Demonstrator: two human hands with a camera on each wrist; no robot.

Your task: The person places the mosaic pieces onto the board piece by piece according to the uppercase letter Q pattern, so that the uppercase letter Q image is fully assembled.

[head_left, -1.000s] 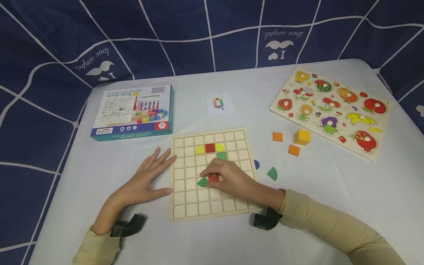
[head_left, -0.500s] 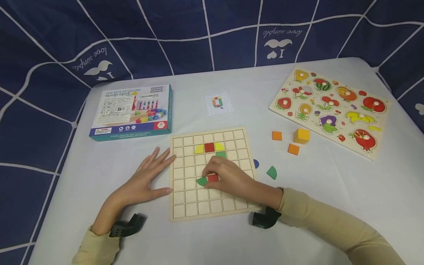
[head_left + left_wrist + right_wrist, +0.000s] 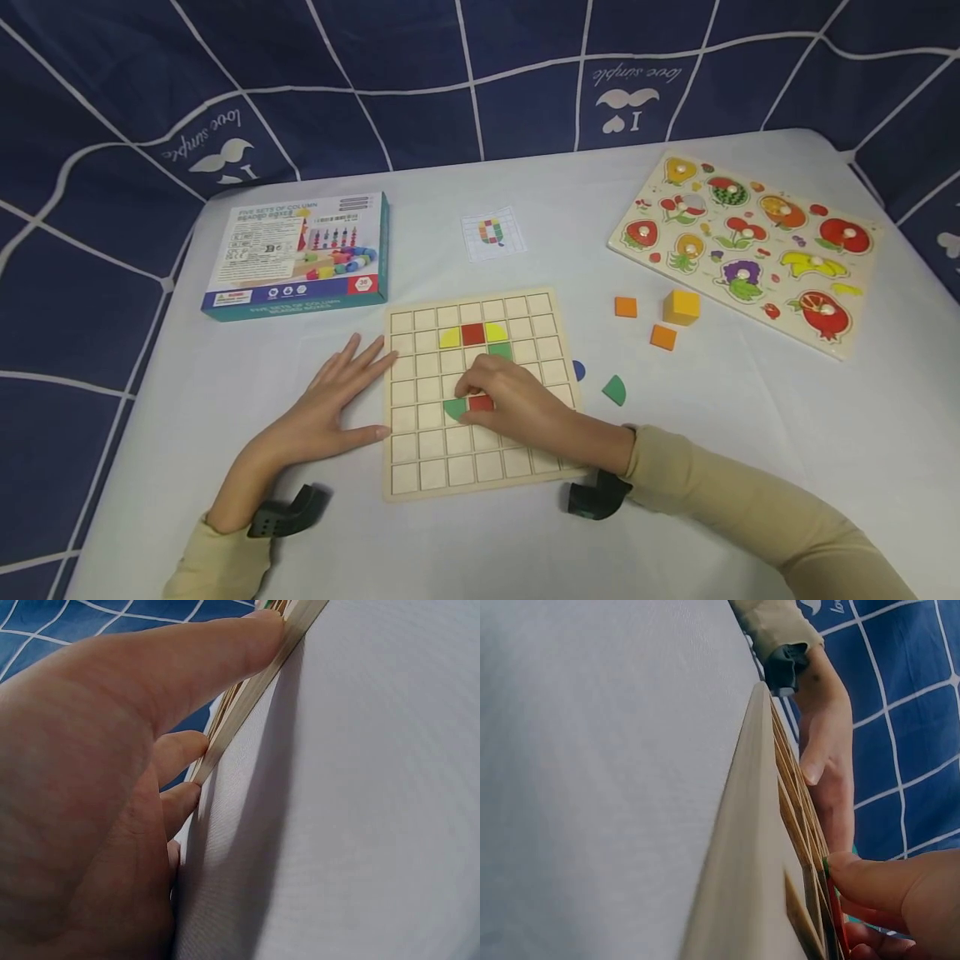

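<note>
L hand spread wide, gripping nothing, touching grid board's left edge; R hand curled, thumb & finger pinching green quarter-pc in board cell, left of red sq.

the right hand hides part of the wooden grid board.

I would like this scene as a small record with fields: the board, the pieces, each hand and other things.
board: wooden grid board, flat on white cloth
pieces seen on board: two red squares, two yellow quarter-circles, green square, green quarter-circle
left hand: fingers spread, touching board's left edge
right hand: curled at the green quarter-circle; grip unclear
loose pieces: two orange squares, loose green quarter-circle, blue piece, yellow block
other items: beaded-boxes carton, pattern card, fruit peg puzzle
</note>
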